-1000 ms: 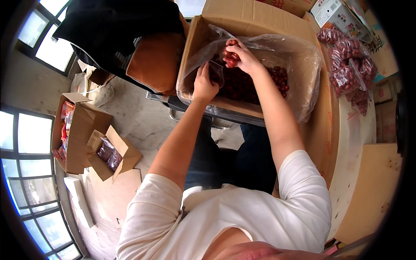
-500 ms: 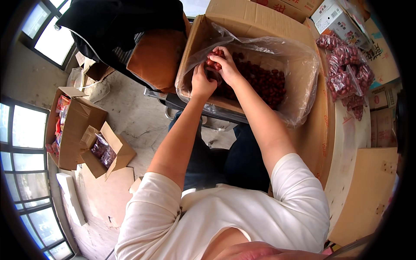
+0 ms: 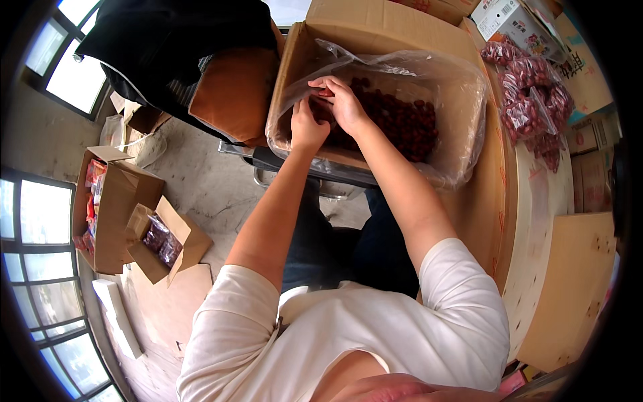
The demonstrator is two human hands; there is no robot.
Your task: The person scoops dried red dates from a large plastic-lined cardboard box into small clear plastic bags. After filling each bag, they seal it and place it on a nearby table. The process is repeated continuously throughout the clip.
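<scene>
A large cardboard box (image 3: 388,12) lined with a clear plastic bag (image 3: 462,100) stands in front of me. Many dried red dates (image 3: 405,124) lie in its bottom. Over the box's left part my two hands meet. My right hand (image 3: 343,108) is curled palm down, with a red date showing between its fingers and thumb; how many it holds is hidden. Just below and to the left, my left hand (image 3: 309,127) is closed beside it. Something dark red and shiny shows between the hands, but what the left fingers grip cannot be made out.
Filled clear bags of dates (image 3: 529,100) are piled on the right beside a white carton (image 3: 516,27). At left stand an orange-brown cushion (image 3: 231,94) and black cloth (image 3: 181,33). Cardboard boxes (image 3: 175,234) with packages sit on the floor. A wooden board (image 3: 569,288) is at right.
My right hand has turned over and its fingers have lowered toward the left hand. The handful of dates seen in it before is now mostly out of sight.
</scene>
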